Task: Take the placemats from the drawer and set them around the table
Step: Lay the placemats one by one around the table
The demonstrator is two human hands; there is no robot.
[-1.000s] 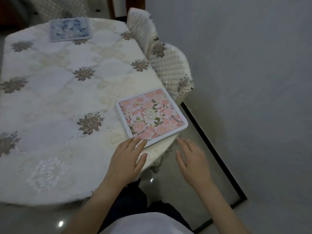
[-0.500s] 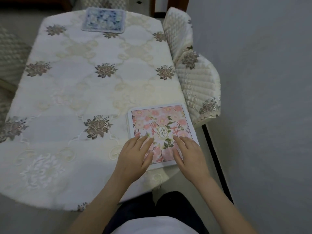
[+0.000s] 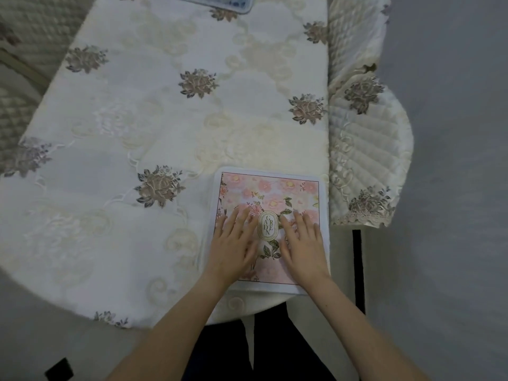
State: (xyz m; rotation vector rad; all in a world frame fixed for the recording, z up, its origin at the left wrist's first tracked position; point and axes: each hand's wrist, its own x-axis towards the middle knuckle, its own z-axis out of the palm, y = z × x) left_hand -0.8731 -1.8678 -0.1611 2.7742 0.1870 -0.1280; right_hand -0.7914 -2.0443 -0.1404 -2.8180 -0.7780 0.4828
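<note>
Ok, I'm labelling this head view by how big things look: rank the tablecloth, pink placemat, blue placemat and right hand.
1. tablecloth
2. pink placemat
3. right hand
4. blue placemat, though it is cut off by the frame's top edge and farthest away, so its rank is unsure.

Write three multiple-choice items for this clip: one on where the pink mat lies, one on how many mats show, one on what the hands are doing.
1. Where does the pink placemat lie?
A. at the table's near right edge
B. in the table's middle
C. on the chair

2. How many placemats show?
A. one
B. two
C. four

3. How do the hands lie?
A. both flat on the pink placemat
B. both curled round its edge
C. both off the table

Key: 1 A, it lies on the tablecloth beside the quilted chair cover. 2 B, a blue placemat shows at the far edge. 3 A, the left hand and right hand press down with straight fingers.
</note>
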